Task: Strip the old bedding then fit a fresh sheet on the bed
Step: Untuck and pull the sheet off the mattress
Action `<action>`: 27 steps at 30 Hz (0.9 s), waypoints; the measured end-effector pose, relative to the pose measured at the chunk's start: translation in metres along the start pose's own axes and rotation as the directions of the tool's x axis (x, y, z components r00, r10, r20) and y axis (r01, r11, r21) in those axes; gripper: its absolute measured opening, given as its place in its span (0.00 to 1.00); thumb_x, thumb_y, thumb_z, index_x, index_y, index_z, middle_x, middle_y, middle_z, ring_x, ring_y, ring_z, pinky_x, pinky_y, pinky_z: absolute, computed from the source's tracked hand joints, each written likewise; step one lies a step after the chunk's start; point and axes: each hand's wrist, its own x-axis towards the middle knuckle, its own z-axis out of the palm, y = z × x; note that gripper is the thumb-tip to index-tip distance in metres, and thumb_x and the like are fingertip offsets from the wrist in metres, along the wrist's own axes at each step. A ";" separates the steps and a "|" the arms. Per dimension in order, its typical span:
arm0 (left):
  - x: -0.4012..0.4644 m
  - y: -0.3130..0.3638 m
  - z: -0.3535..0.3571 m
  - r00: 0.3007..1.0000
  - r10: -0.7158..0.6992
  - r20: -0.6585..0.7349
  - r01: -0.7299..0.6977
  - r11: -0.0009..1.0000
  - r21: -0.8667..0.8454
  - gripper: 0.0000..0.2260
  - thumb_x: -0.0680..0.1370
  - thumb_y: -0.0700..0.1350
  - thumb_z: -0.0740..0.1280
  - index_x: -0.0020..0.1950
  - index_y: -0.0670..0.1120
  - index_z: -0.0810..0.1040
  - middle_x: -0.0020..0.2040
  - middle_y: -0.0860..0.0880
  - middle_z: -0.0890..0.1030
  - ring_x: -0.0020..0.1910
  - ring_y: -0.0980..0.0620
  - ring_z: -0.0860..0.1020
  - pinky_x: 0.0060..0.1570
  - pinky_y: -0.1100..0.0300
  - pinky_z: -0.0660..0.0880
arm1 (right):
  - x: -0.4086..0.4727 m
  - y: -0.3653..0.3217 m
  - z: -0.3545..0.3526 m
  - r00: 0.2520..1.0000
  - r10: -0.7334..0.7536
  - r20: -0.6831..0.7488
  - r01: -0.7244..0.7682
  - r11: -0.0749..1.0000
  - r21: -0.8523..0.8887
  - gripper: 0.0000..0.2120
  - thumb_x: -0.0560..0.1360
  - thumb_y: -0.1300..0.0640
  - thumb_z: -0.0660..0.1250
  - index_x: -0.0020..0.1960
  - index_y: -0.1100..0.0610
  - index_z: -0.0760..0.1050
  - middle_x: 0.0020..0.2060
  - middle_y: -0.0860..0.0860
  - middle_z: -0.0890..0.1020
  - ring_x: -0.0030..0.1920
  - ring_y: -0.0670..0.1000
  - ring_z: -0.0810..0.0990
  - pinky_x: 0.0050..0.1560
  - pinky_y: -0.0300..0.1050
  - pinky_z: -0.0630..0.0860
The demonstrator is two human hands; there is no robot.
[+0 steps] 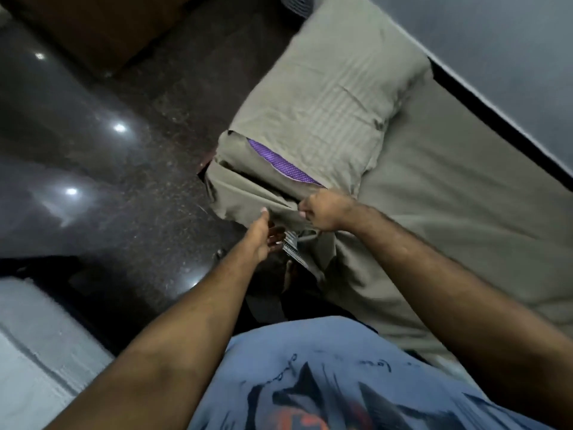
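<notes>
An olive-grey sheet [449,193] covers the bed, which runs from the middle of the view to the right. A pillow [335,97] in a matching striped case lies at the head end, and a purple dotted inner cover [279,164] shows at its open end. My right hand [325,212] grips a bunched fold of the sheet at the bed's near edge, just below the pillow. My left hand [263,237] reaches in beside it with thumb up and fingers under the lifted edge. A striped mattress edge [293,246] shows beneath.
Dark glossy floor [108,150] lies to the left of the bed. A brown piece of furniture [102,26] stands at the top left. A pale wall [511,57] runs along the bed's far side. A white surface [34,352] sits at the lower left.
</notes>
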 end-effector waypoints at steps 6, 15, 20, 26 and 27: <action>0.046 0.043 0.014 0.998 0.021 -0.054 -0.024 0.998 -0.057 0.13 0.86 0.49 0.59 0.55 0.42 0.79 0.52 0.40 0.83 0.34 0.48 0.82 0.24 0.61 0.77 | 0.000 -0.010 0.011 0.977 0.209 0.050 -0.214 0.968 0.134 0.10 0.79 0.51 0.62 0.53 0.50 0.81 0.48 0.54 0.84 0.50 0.58 0.82 0.41 0.45 0.71; 0.008 0.080 -0.015 0.743 0.606 0.284 -0.613 0.445 0.653 0.16 0.82 0.41 0.63 0.34 0.49 0.67 0.32 0.52 0.69 0.33 0.58 0.68 0.37 0.60 0.63 | 0.028 -0.014 0.028 0.844 0.535 -0.037 -0.426 0.711 0.560 0.11 0.81 0.51 0.63 0.56 0.54 0.81 0.53 0.58 0.84 0.55 0.59 0.81 0.50 0.48 0.74; 0.014 0.085 -0.064 0.755 0.489 0.437 -0.612 0.286 0.738 0.17 0.80 0.52 0.62 0.34 0.47 0.65 0.30 0.53 0.68 0.33 0.52 0.68 0.37 0.51 0.66 | 0.063 -0.023 0.003 0.801 0.593 -0.087 -0.367 0.601 0.710 0.11 0.81 0.51 0.63 0.53 0.56 0.79 0.50 0.56 0.84 0.51 0.57 0.81 0.49 0.47 0.75; 0.018 0.130 -0.089 0.786 0.514 0.345 -0.561 0.356 0.747 0.13 0.81 0.45 0.66 0.37 0.46 0.79 0.31 0.52 0.77 0.33 0.56 0.73 0.39 0.56 0.68 | 0.115 -0.046 -0.035 0.853 0.510 -0.112 -0.284 0.633 0.720 0.11 0.80 0.55 0.64 0.57 0.56 0.82 0.50 0.56 0.85 0.51 0.57 0.82 0.53 0.48 0.78; 0.019 0.138 -0.093 0.774 0.543 0.325 -0.579 0.401 0.710 0.11 0.81 0.46 0.65 0.40 0.47 0.81 0.33 0.51 0.80 0.36 0.55 0.76 0.42 0.57 0.72 | 0.123 -0.050 -0.040 0.855 0.505 -0.115 -0.282 0.639 0.716 0.10 0.80 0.54 0.64 0.56 0.55 0.82 0.50 0.55 0.85 0.52 0.56 0.83 0.54 0.48 0.78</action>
